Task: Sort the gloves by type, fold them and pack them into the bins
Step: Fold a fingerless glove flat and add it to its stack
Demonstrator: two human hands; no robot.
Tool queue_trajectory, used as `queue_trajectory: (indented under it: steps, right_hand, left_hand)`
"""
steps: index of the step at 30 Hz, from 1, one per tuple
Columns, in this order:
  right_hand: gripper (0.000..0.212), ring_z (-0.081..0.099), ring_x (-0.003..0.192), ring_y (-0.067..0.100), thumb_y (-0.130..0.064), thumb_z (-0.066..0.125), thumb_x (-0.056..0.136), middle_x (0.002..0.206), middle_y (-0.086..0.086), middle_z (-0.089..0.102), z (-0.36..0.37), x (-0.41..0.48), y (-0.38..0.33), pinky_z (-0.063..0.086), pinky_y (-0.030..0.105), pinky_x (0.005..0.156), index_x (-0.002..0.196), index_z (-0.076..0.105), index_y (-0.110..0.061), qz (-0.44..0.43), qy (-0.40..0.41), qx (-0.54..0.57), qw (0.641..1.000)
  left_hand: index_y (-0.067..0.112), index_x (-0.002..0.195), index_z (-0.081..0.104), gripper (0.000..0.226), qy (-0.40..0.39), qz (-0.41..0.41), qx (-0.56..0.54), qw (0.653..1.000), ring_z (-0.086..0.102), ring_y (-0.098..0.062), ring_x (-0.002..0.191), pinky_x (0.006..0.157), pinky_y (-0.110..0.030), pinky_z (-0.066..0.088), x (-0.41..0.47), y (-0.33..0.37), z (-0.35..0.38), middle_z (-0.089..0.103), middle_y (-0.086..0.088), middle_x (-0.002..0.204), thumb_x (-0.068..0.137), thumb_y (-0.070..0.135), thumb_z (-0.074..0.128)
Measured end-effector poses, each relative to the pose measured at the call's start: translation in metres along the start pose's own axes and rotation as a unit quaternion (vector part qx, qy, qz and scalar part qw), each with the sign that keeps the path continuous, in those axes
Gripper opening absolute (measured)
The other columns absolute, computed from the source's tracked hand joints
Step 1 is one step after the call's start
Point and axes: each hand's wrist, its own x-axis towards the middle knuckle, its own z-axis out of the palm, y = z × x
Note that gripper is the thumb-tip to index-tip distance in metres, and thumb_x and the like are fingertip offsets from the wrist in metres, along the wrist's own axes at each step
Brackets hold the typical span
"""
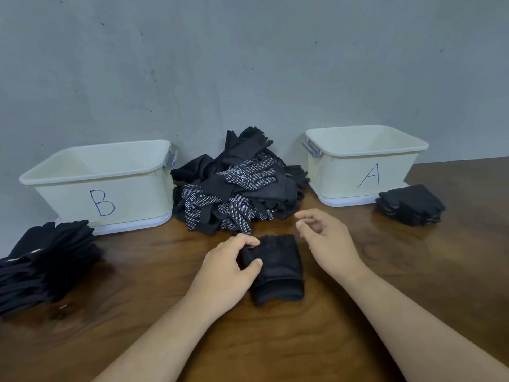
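Note:
A folded plain black glove (278,268) lies on the table in front of me. My left hand (228,268) grips its left edge, thumb on top and fingers curled over the far corner. My right hand (325,238) hovers just right of the glove with fingers loosely curled, holding nothing. Behind them sits a loose pile of black gloves (237,186), some with white dots. The cream bin marked B (102,186) stands at the back left and the cream bin marked A (363,164) at the back right.
A tall stack of folded black gloves (46,263) sits at the left, in front of bin B. A smaller folded stack (410,205) lies right of bin A. The wooden table (275,340) meets a grey wall behind the bins.

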Motion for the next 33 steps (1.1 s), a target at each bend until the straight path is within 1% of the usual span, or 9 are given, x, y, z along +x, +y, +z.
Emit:
queue_trajectory:
  steps: [4,7,11,14,18,23,26,29,33]
  right_hand:
    - [0.029,0.066,0.102,-0.003,-0.037,0.065,0.102,0.119,-0.013,0.073,0.008,0.028,0.002,0.050,0.023,0.097,0.129,0.071,-0.029,0.037,0.031,-0.028,0.998]
    - [0.050,0.063,0.117,0.008,-0.059,0.058,0.101,0.129,-0.009,0.071,0.019,0.056,0.004,0.046,0.029,0.101,0.137,0.069,-0.026,0.065,0.027,-0.040,0.997]
    - [0.071,0.065,0.112,0.019,-0.092,0.049,0.083,0.108,-0.012,0.075,0.036,0.093,0.016,0.056,0.047,0.099,0.107,0.080,-0.032,0.063,0.034,-0.088,0.994]
    - [0.041,0.066,0.102,0.019,-0.070,0.067,0.084,0.098,-0.011,0.073,0.040,0.103,0.014,0.057,0.045,0.093,0.088,0.075,-0.031,0.023,0.068,-0.059,0.996]
    - [0.013,0.070,0.097,0.010,-0.035,0.074,0.097,0.100,-0.006,0.074,0.036,0.099,0.005,0.057,0.036,0.087,0.100,0.066,-0.025,-0.001,0.096,0.100,0.990]
    - [0.013,0.073,0.093,0.013,-0.022,0.072,0.101,0.093,-0.012,0.076,0.013,0.115,-0.022,0.063,0.046,0.082,0.103,0.060,-0.025,0.015,0.137,0.307,0.941]
    - [0.019,0.072,0.093,0.026,-0.028,0.074,0.096,0.102,0.003,0.079,-0.003,0.115,-0.044,0.059,0.053,0.080,0.109,0.060,-0.023,-0.014,0.138,0.314,0.939]
    - [0.021,0.076,0.103,0.033,-0.021,0.071,0.101,0.106,0.010,0.080,-0.014,0.109,-0.059,0.059,0.055,0.096,0.119,0.061,-0.015,-0.024,0.128,0.315,0.940]
    - [0.027,0.074,0.115,0.030,-0.010,0.069,0.104,0.117,0.010,0.079,-0.021,0.088,-0.064,0.061,0.043,0.100,0.130,0.061,-0.007,-0.040,0.056,0.321,0.945]
  left_hand:
    - [0.056,0.115,0.060,0.032,0.000,0.009,-0.002,1.000,0.057,-0.003,0.078,0.082,-0.025,0.046,0.001,-0.003,0.002,0.064,0.018,0.106,0.095,0.032,0.068]
    - [0.057,0.114,0.061,0.034,0.000,0.006,0.002,1.000,0.057,-0.004,0.077,0.085,-0.025,0.047,0.002,-0.003,0.003,0.061,0.016,0.103,0.094,0.030,0.066]
    - [0.051,0.117,0.062,0.030,-0.001,0.022,0.029,0.999,0.052,0.002,0.082,0.101,-0.033,0.045,0.003,-0.001,0.005,0.055,0.035,0.112,0.096,0.028,0.064]
    - [0.049,0.118,0.061,0.023,-0.004,0.031,0.047,0.998,0.050,0.004,0.089,0.104,-0.032,0.042,0.003,-0.001,0.006,0.043,0.047,0.119,0.099,0.035,0.063]
    - [0.059,0.118,0.056,0.024,-0.009,0.012,0.035,0.999,0.051,-0.003,0.096,0.102,-0.034,0.046,0.004,-0.005,0.006,0.053,0.033,0.113,0.098,0.046,0.060]
    - [0.057,0.118,0.058,0.023,-0.014,0.010,0.041,0.999,0.050,0.001,0.107,0.096,-0.030,0.047,0.002,-0.004,0.004,0.055,0.031,0.115,0.098,0.046,0.061]
    - [0.050,0.117,0.060,0.021,-0.015,0.019,0.048,0.999,0.052,-0.002,0.105,0.093,-0.026,0.043,0.001,0.000,0.003,0.048,0.038,0.124,0.100,0.040,0.063]
    - [0.053,0.117,0.061,0.022,-0.012,0.004,0.037,0.999,0.054,-0.003,0.088,0.085,-0.018,0.039,-0.001,0.000,0.002,0.055,0.031,0.116,0.100,0.040,0.064]
    - [0.059,0.115,0.062,0.026,-0.012,-0.020,-0.005,1.000,0.057,0.002,0.081,0.076,-0.013,0.038,-0.001,-0.001,-0.001,0.060,0.023,0.112,0.099,0.038,0.066]
